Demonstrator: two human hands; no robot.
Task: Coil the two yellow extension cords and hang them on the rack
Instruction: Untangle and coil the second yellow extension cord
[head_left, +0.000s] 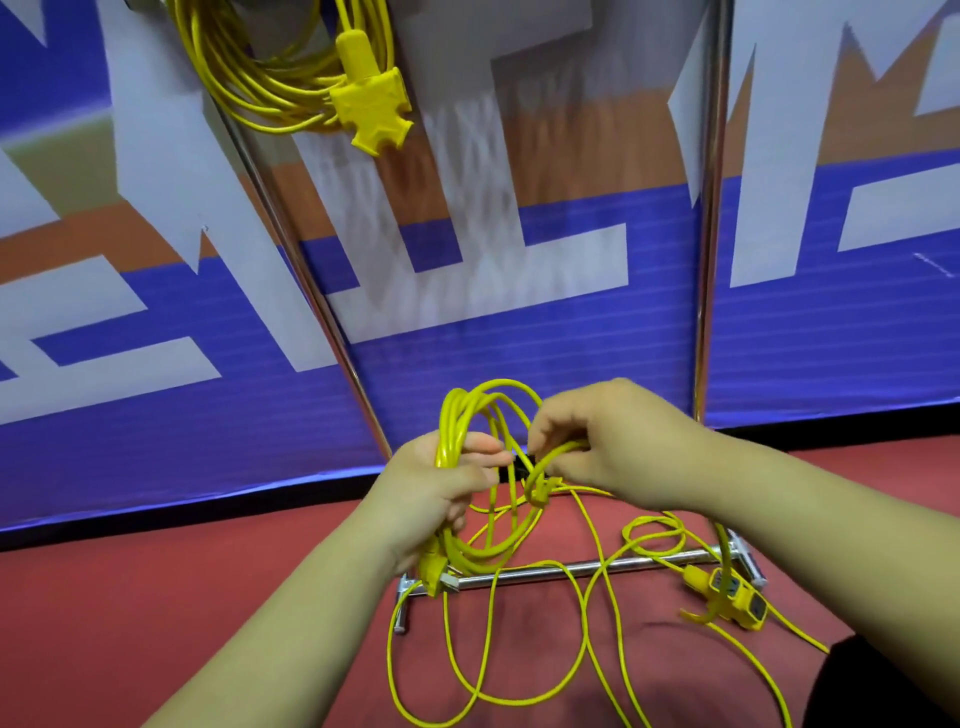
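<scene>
One coiled yellow extension cord (270, 88) hangs at the top left on the chrome rack (709, 218), its three-way socket head (371, 106) dangling below the loops. My left hand (441, 493) grips a bundle of loops of the second yellow cord (485, 525). My right hand (602, 447) pinches a strand of that cord just right of the bundle. The remaining length trails in loose loops over the red floor (156, 597), ending in a yellow socket block (732, 597) at the lower right. A plug end (431, 571) hangs below my left hand.
The rack's two chrome uprights rise in front of a blue, white and orange banner (519, 338). Its chrome base bar (587, 569) lies on the floor under the loose cord. A dark shape (883, 686) fills the bottom right corner.
</scene>
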